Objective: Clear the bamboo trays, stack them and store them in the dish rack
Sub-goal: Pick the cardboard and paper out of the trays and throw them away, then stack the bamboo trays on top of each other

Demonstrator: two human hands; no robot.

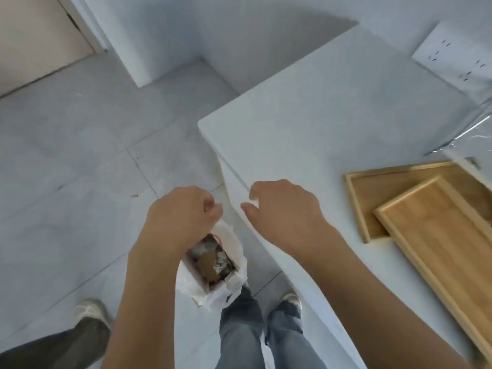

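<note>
Two bare bamboo trays lie on the white counter (332,102) at the right. The lighter, narrower tray (447,235) rests on top of the wider, darker tray (378,190) and overlaps it at an angle. My left hand (183,214) is closed in a fist above a small bin lined with a white bag (213,265), which holds scraps and sits on the floor beside the counter. My right hand (285,209) hovers at the counter's front edge with fingers curled and apart, holding nothing, well left of the trays.
A second person's shoe and trouser leg (87,315) stand on the tiled floor at the lower left. Crinkled clear plastic film (476,134) lies at the counter's right edge. A white wall socket panel (452,57) is at the back right. My own legs are below the bin.
</note>
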